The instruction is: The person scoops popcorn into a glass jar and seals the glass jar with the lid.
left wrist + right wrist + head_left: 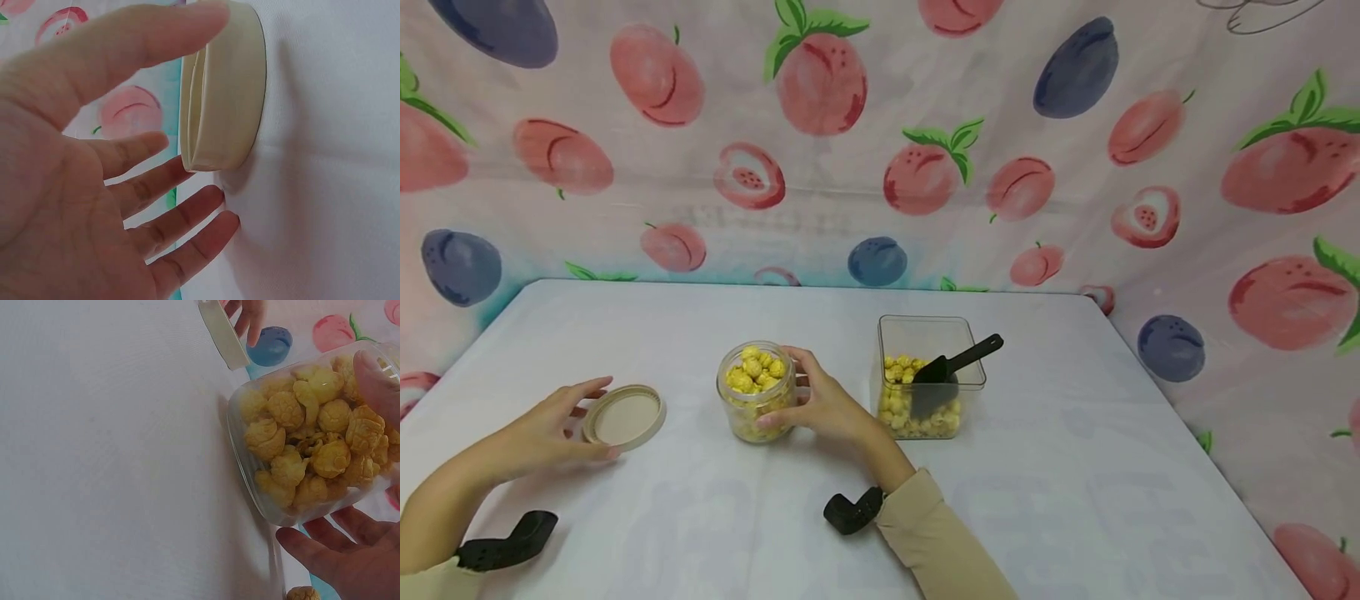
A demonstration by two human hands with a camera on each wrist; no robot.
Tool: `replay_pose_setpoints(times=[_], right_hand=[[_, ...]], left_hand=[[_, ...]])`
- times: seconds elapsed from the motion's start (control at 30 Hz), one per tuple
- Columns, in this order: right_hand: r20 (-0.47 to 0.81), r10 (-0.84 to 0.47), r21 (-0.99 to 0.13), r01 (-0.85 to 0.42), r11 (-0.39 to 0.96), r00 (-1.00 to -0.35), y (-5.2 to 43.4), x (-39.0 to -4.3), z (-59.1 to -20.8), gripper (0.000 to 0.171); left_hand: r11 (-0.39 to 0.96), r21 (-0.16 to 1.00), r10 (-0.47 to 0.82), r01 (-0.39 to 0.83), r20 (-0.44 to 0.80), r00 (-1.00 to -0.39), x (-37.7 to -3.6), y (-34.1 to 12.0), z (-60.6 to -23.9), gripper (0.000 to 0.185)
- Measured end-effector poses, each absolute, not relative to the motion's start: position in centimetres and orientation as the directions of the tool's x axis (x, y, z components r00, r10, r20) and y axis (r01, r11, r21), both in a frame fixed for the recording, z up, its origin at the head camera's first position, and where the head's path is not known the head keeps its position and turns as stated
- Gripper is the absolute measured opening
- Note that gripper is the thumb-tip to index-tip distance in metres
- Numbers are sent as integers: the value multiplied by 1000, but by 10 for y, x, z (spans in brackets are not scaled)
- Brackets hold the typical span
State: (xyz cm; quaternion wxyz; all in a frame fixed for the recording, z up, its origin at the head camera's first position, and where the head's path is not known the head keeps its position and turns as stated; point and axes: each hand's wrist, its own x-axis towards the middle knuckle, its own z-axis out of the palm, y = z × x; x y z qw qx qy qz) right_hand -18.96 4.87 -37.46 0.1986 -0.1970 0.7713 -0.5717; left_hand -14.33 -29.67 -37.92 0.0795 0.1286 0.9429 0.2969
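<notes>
A clear round jar full of yellow popcorn balls stands open-topped near the middle of the table. My right hand grips its right side, thumb at the front and fingers behind; the right wrist view shows the popcorn through the wall. Left of the jar, a cream round lid lies flat on the table. My left hand spreads around the lid's left side. In the left wrist view the thumb overlaps the lid's edge, while the fingers are spread apart; firm contact cannot be made out.
Right of the jar stands a clear rectangular container, partly filled with popcorn. A black scoop leans in it, its handle sticking out over the right rim. A fruit-print curtain hangs behind the white-covered table.
</notes>
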Motion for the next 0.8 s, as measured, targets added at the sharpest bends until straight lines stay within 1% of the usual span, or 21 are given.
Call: replay_pose_setpoints(times=[0.23, 0.6, 0.8], right_hand=[[-82, -523, -958, -78, 275, -848, 49, -189, -374, 86], [-83, -524, -957, -80, 280, -848, 48, -188, -374, 85], [-84, -523, -957, -78, 280, -848, 49, -189, -374, 84]], left_hand=[[824, 531, 278, 200, -71, -958, -145, -296, -383, 87], [860, 481, 237, 167, -89, -967, -146, -294, -385, 84], [856, 487, 237, 171, -77, -968, -148, -290, -381, 83]])
